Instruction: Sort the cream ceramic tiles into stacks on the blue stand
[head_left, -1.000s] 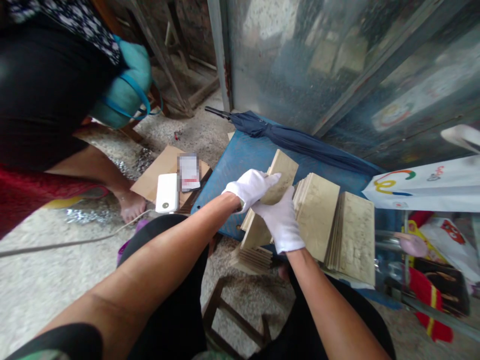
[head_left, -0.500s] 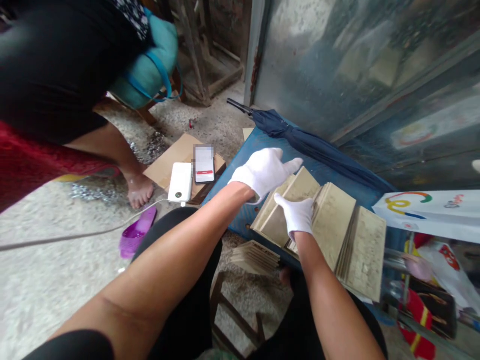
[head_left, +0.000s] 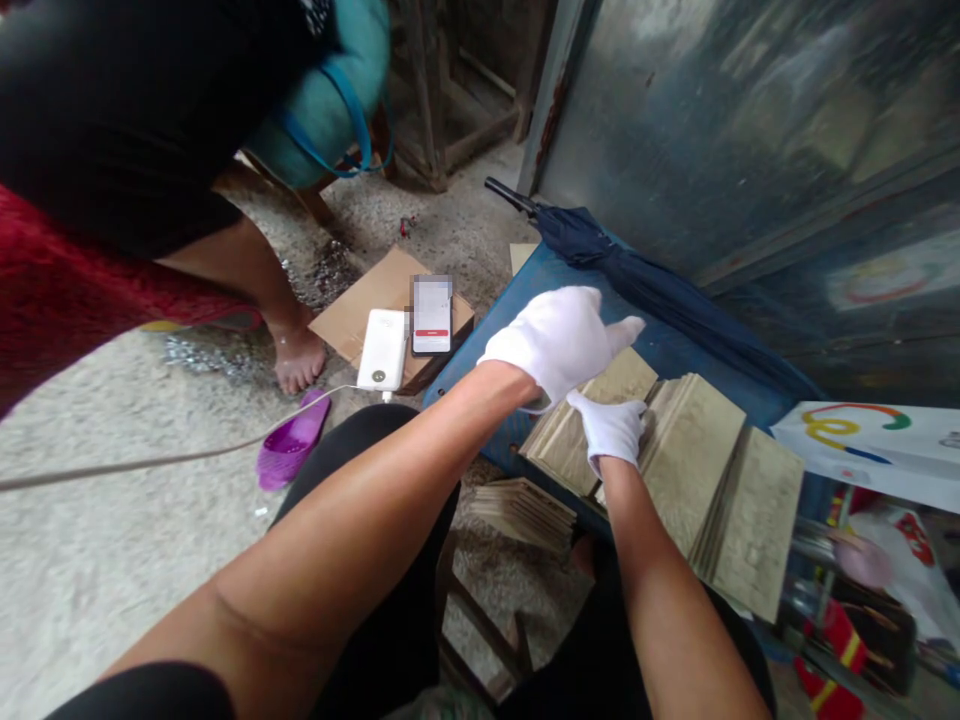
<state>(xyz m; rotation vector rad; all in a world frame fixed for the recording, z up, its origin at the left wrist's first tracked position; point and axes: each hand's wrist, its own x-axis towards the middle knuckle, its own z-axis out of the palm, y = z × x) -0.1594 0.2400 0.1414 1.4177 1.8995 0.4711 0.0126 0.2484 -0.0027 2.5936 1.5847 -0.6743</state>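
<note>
On the blue desk [head_left: 675, 350], on the near side of an umbrella [head_left: 637, 270], boards [head_left: 694, 460] sit in three stacks, the right hand [head_left: 611, 430] spread, thumb apart, over the left stack [head_left: 562, 450], the left hand [head_left: 559, 340] at its far end, grip hidden from view.

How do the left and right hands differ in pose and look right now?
The left hand sits closer to the navy umbrella; the right hand is beside the middle stack of beige panels. The left hand looks larger in view than the right hand. Both wear white gloves.
</note>
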